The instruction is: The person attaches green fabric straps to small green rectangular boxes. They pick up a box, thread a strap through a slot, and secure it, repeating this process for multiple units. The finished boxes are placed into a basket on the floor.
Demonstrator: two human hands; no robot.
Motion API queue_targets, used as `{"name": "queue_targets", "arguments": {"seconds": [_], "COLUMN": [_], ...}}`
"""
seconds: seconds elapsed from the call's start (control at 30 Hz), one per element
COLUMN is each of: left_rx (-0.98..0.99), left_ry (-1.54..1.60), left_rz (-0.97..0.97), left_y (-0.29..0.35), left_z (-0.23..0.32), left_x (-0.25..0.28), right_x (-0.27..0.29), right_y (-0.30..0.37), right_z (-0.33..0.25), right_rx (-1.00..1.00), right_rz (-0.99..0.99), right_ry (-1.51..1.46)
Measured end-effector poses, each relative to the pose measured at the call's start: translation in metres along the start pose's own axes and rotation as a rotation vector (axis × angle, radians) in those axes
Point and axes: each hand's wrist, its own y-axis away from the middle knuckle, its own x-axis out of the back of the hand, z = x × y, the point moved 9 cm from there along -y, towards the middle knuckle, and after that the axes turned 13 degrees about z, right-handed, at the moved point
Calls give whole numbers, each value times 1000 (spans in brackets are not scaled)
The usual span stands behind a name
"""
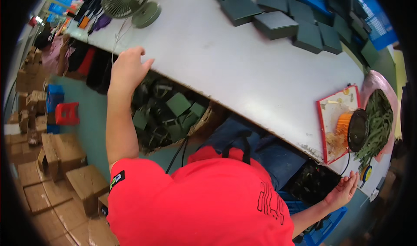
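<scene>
My left hand (pixel 129 69) is over the near-left edge of the white table (pixel 208 59), its thumb apart from the bent fingers and nothing visible between them. A thin white cord beside it runs up to a green desk fan (pixel 127 1). At the lower right, my right hand (pixel 342 193) is palm up beside the table's corner, fingers loosely bent and seemingly holding nothing. Close to its fingertips hangs a black cord from a round black disc with an orange ribbed body (pixel 343 123). That device sits on a stained, red-rimmed board (pixel 326 133).
Dark green boxes (pixel 273 24) are piled at the far right beside a blue crate (pixel 374 18). A pink bag of green strips (pixel 378 116) stands at the right edge. Below the table is a carton of green pieces (pixel 169 111). Cardboard boxes (pixel 65 189) and a red stool (pixel 67 113) are left; another person (pixel 54 55) is farther off.
</scene>
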Motion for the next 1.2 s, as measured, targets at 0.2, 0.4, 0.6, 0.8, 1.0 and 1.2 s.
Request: {"name": "queue_targets", "arguments": {"seconds": [0.2,0.4,0.6,0.8,1.0,1.2], "left_rx": [-355,-494,-501,-754,-905,-1179], "left_ry": [594,848,622,510,627,727], "left_rz": [222,309,-111,-25,-145,-289], "left_y": [-56,-116,-103,-29,30,69], "left_z": [153,279,325,335,340,361], "left_x": [9,-18,-63,-35,6,25], "right_x": [-8,-1,-22,22,26,-21], "right_y": [19,33,40,26,-5,-18], "right_z": [-7,-18,-25,-21,-33,-52], "right_rx": [-26,7,-14,-23,244,706], "right_rz": [75,71,97,335,300,48], "right_ry": [28,-54,-52,173,598,892]}}
